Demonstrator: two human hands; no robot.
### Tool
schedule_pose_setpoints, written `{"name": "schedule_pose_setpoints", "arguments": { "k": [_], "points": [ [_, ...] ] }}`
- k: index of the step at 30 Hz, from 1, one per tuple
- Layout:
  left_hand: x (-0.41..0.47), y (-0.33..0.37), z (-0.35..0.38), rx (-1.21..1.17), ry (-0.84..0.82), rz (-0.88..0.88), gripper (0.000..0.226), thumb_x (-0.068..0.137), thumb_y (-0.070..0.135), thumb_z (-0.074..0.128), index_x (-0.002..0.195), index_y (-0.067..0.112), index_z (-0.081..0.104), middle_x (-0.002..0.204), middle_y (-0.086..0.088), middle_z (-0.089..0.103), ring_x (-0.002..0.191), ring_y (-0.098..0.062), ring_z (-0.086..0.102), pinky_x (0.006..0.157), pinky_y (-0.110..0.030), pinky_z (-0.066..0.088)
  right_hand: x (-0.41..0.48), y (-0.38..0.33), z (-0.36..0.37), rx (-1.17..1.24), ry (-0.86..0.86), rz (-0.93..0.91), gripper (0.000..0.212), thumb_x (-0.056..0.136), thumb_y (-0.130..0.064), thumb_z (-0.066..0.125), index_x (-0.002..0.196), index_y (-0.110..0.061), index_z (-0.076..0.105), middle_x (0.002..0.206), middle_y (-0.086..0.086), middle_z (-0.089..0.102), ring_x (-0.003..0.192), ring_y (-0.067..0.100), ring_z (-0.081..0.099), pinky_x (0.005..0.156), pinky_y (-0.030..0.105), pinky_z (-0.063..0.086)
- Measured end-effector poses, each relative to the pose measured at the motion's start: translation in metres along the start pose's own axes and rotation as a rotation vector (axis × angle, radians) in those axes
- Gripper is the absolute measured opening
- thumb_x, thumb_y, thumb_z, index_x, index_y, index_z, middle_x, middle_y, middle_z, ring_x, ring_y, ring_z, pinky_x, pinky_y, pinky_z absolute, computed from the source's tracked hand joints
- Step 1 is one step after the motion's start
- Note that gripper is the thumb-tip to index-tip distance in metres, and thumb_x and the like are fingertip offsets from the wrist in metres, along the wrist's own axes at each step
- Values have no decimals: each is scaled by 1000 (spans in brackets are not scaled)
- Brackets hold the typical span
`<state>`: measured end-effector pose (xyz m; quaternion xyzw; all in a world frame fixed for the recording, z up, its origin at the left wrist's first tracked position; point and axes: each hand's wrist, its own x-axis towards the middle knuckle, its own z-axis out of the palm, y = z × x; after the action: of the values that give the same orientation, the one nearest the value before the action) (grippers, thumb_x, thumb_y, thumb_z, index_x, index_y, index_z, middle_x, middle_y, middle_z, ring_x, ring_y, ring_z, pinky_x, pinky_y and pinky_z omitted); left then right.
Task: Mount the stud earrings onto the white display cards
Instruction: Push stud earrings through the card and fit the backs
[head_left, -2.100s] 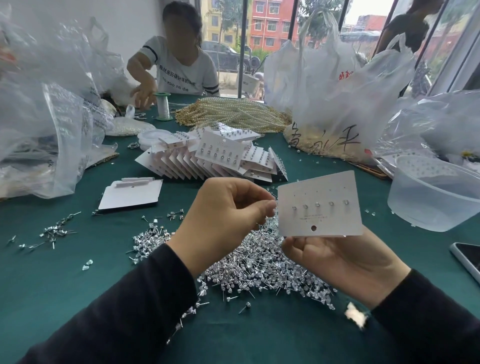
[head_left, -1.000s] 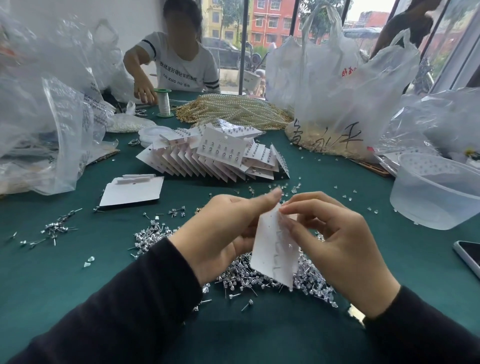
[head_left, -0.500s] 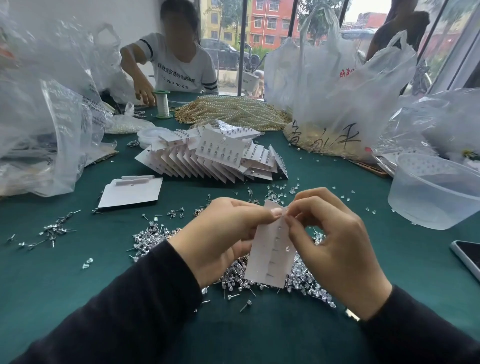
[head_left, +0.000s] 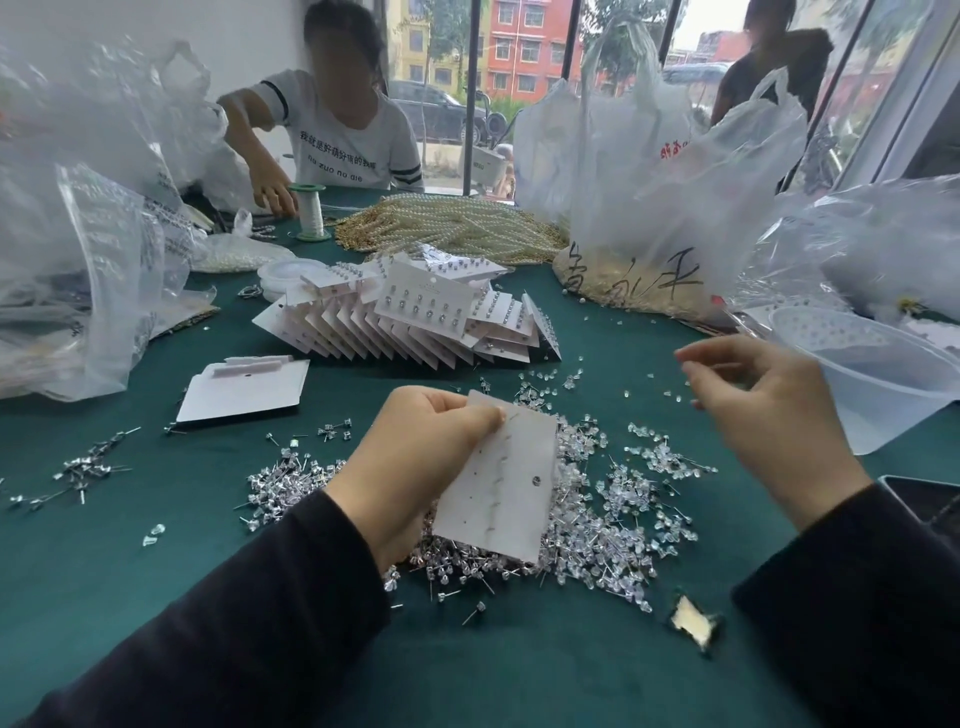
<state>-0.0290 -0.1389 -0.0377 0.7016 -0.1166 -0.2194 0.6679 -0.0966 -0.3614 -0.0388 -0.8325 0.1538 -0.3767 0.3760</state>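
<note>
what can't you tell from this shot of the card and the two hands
Head view, the only one:
- Right hand: whether it pinches anything; too small and blurred.
- White card, gripped by the left hand: its front faces away, so mounted studs cannot be counted.
- Dark device: cut off by the right edge.

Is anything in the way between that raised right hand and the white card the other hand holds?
Nothing visible. The right hand hangs in open air to the right of the white card, which the left hand grips by its upper left edge. The loose studs lie lower, on the table, not between them.
</note>
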Motion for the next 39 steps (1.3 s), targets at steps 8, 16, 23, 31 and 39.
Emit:
{"name": "schedule_pose_setpoints", "arguments": {
  "k": [8, 16, 23, 31, 39],
  "points": [
    [1, -2, 0, 24, 13, 24, 15, 84, 14, 56, 70, 10, 62, 68, -15, 57, 59, -24, 53, 51, -27, 44, 3, 30, 14, -407, -342, 47, 12, 83, -18, 67, 92, -15, 73, 87, 1, 65, 74, 11, 55, 69, 21, 36],
    [2, -2, 1, 37, 0, 42, 21, 85, 16, 56, 69, 8, 66, 67, -15, 60, 59, -26, 54, 58, -34, 43, 4, 27, 13, -460, -402, 53, 9, 82, -17, 66, 74, -17, 70, 69, -7, 62, 67, 8, 55, 73, 19, 41],
    [4, -4, 0, 39, 3, 60, 16, 85, 17, 57, 82, 3, 64, 73, -17, 54, 64, -28, 50, 62, -38, 40, 7, 23, 7, -126, -233, 115, 15, 85, -8, 61, 73, -17, 61, 66, -5, 66, 59, 9, 58, 59, 21, 43],
    [3, -8, 5, 24, -5, 80, 22, 85, 12, 57, 67, 2, 66, 66, -16, 61, 58, -26, 55, 57, -36, 46, -8, -14, 5, 294, -242, 165, 20, 80, 1, 65, 72, -17, 70, 65, -1, 64, 57, 9, 50, 59, 24, 43],
    [2, -10, 9, 22, -16, 101, 26, 86, 12, 57, 71, -8, 63, 67, -17, 65, 57, -26, 60, 55, -35, 50, -32, -45, 14, 503, -360, 112, 12, 60, -20, 76, 68, -14, 70, 63, -2, 68, 56, 5, 57, 52, 13, 44]
  ]
}}
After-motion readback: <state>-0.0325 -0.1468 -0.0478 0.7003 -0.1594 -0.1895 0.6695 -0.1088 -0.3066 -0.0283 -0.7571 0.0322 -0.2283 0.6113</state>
